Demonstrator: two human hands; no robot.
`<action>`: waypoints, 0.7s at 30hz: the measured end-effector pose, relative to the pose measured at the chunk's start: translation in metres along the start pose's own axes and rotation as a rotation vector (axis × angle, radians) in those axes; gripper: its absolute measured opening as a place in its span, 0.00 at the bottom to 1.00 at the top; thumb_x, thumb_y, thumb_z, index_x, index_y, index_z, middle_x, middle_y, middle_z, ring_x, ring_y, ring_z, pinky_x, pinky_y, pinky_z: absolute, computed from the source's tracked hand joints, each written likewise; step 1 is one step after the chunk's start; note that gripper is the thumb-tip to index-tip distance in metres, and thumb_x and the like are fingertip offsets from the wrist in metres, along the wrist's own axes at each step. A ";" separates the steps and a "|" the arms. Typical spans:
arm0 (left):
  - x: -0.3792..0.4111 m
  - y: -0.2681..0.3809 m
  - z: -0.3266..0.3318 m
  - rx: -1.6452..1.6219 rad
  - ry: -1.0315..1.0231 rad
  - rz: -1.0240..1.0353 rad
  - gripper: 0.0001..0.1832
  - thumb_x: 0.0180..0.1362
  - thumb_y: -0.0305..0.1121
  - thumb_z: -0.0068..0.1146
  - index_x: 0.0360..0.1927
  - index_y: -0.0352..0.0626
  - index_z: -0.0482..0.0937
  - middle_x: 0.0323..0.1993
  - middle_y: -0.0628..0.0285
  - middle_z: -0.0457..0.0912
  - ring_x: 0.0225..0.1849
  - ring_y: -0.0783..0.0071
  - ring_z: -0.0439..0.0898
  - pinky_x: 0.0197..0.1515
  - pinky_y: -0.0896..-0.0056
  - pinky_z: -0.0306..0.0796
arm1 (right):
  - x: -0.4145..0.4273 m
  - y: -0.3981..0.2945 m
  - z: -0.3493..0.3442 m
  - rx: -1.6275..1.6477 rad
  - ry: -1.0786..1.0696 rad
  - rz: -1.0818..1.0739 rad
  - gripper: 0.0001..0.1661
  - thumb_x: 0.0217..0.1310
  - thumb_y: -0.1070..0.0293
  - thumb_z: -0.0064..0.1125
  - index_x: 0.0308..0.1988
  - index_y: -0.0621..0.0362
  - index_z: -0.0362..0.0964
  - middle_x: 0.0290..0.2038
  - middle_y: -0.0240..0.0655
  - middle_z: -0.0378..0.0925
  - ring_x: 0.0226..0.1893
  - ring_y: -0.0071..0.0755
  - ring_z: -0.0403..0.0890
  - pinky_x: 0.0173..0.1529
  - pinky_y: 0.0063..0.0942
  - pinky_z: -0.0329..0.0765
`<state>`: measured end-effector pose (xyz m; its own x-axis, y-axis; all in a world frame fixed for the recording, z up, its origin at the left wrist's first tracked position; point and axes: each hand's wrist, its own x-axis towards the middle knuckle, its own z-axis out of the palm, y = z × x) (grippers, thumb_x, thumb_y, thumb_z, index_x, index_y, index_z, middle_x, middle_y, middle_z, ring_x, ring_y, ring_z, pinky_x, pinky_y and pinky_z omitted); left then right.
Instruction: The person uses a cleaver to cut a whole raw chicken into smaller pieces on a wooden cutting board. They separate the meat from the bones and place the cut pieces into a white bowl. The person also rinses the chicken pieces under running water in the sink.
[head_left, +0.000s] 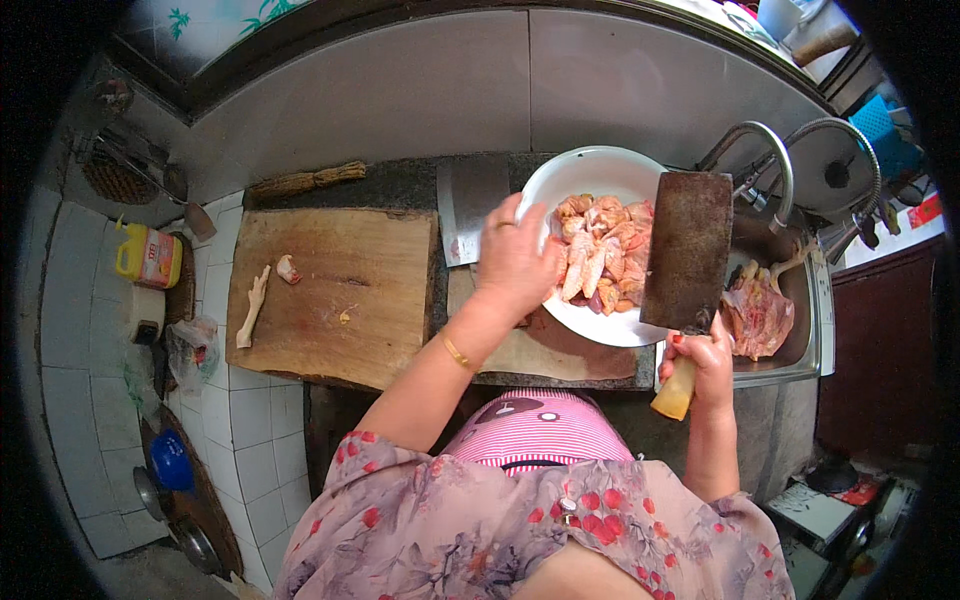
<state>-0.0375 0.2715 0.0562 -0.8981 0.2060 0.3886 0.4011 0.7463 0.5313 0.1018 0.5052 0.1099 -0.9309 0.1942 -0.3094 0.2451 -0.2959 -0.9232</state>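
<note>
My right hand (703, 367) grips the pale yellowish handle of a cleaver (688, 251). The broad, dark blade points away from me and covers the right side of a white bowl (592, 166). Inside the bowl lie cut raw poultry pieces (592, 259), wings and what look like giblets among them. At the bowl's left rim is my left hand (517, 251), slightly blurred, its fingers spread over the edge. Whether it holds the rim or a piece is unclear. On the thick wooden chopping board (375, 259) to the left rest a poultry foot (255, 307) and a small meat scrap (287, 270).
A poultry carcass (757, 315) lies in the steel sink (806, 352) at right, under a curved faucet (780, 169). Behind the board is a straw brush (307, 180). A yellow detergent jug (150, 255) and a plastic bag (191, 349) are at far left.
</note>
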 end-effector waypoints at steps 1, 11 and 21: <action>-0.005 -0.004 -0.011 -0.006 -0.007 -0.057 0.26 0.52 0.35 0.59 0.56 0.39 0.74 0.58 0.42 0.68 0.58 0.44 0.69 0.61 0.51 0.65 | 0.001 -0.001 -0.003 -0.005 0.006 0.004 0.26 0.51 0.76 0.48 0.53 0.59 0.62 0.23 0.37 0.73 0.15 0.30 0.74 0.20 0.29 0.75; -0.036 0.033 -0.017 0.164 -0.536 -0.150 0.10 0.54 0.29 0.53 0.39 0.36 0.75 0.30 0.45 0.82 0.33 0.48 0.83 0.38 0.52 0.78 | 0.011 0.007 -0.004 0.027 -0.061 0.060 0.24 0.50 0.77 0.48 0.51 0.59 0.62 0.23 0.38 0.72 0.15 0.32 0.74 0.20 0.30 0.75; -0.014 0.039 0.011 0.003 -0.443 0.277 0.23 0.52 0.28 0.56 0.54 0.40 0.75 0.29 0.52 0.82 0.32 0.52 0.83 0.36 0.53 0.78 | 0.010 0.013 0.001 0.001 -0.047 0.017 0.27 0.52 0.76 0.48 0.54 0.60 0.60 0.24 0.38 0.72 0.14 0.30 0.73 0.18 0.28 0.74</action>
<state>-0.0111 0.3046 0.0636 -0.7491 0.6433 0.1580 0.6343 0.6277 0.4513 0.0952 0.5023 0.0951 -0.9383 0.1444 -0.3143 0.2612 -0.2998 -0.9175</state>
